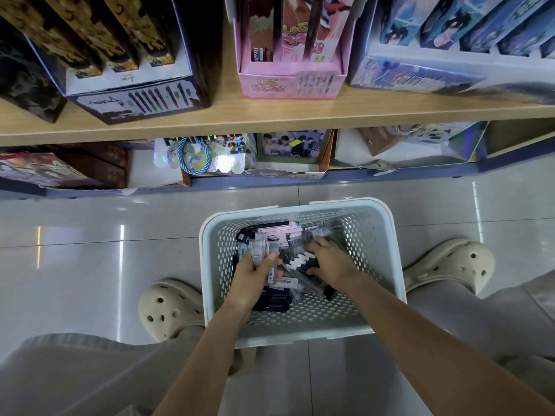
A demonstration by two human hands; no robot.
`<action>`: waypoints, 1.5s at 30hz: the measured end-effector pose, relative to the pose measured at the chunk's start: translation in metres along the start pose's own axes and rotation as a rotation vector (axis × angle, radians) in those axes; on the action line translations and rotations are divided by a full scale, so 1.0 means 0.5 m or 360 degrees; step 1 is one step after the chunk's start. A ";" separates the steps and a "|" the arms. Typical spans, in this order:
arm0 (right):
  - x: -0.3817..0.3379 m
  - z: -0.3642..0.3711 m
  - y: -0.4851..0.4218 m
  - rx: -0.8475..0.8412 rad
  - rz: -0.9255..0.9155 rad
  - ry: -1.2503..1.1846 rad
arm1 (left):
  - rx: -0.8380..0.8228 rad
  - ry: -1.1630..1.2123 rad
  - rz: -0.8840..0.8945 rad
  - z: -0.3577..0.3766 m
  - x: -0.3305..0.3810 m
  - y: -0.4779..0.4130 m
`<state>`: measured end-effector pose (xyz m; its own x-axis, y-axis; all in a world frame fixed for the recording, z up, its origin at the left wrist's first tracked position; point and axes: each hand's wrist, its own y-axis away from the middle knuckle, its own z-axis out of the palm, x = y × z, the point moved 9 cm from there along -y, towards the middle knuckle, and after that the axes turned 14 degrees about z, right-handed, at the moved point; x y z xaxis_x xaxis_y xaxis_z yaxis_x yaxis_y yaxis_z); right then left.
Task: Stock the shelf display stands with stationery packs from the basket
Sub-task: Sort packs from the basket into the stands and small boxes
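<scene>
Fingers (270,262) of the left hand (255,277) curl round a fistful of clear plastic stationery packs (264,247), the right hand (330,262) gripping a black-and-white striped pack (300,261) — likely gathering one load from the pale perforated plastic basket (300,207), lower centre, for the pink cardboard display stand (288,82), top centre.

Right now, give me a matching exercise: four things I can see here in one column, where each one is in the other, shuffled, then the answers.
Things
1. pink display stand
2. white basket
3. blue cord loop
4. left hand

Places
A. on the tiled floor
B. on the wooden upper shelf
C. on the lower shelf
D. inside the basket, gripping stationery packs

Pairs: 1-B, 2-A, 3-C, 4-D
</scene>
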<state>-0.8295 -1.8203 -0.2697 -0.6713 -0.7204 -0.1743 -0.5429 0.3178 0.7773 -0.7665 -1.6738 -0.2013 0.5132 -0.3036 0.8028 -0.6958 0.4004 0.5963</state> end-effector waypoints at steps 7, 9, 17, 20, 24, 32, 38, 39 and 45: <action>-0.011 -0.009 -0.007 0.0055 -0.0076 0.0110 | 0.0003 -0.0142 0.0020 -0.006 -0.004 0.009; -0.010 -0.015 -0.010 0.0042 -0.0094 0.0076 | 0.0013 -0.0165 0.0008 -0.008 -0.007 0.009; -0.009 -0.037 -0.006 -0.0038 -0.0180 0.0157 | 0.0012 -0.0143 0.0031 -0.002 -0.001 0.011; 0.003 -0.052 0.002 0.0001 -0.0151 0.0081 | 0.0067 -0.0003 -0.0039 -0.002 -0.008 0.017; -0.002 -0.065 0.016 0.0036 -0.0173 -0.0061 | 0.0157 0.0074 -0.0117 -0.003 -0.017 0.025; -0.023 -0.155 0.086 0.0163 -0.0167 -0.1047 | 0.0273 0.0117 -0.0127 -0.006 0.017 0.038; -0.063 -0.183 0.159 -0.0105 -0.0135 -0.1666 | -0.0086 0.0386 -0.0126 0.053 0.078 0.054; -0.066 -0.190 0.168 -0.0077 -0.0134 -0.1653 | -0.0165 0.0426 -0.0099 0.063 0.089 0.058; -0.091 -0.239 0.198 0.0144 -0.0340 -0.1374 | -0.0276 0.0290 0.0117 0.050 0.123 0.080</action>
<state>-0.7924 -1.8295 -0.1126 -0.6773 -0.0664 -0.7327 -0.7133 0.3035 0.6318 -0.7752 -1.6981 -0.1284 0.5573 -0.1138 0.8225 -0.6461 0.5627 0.5157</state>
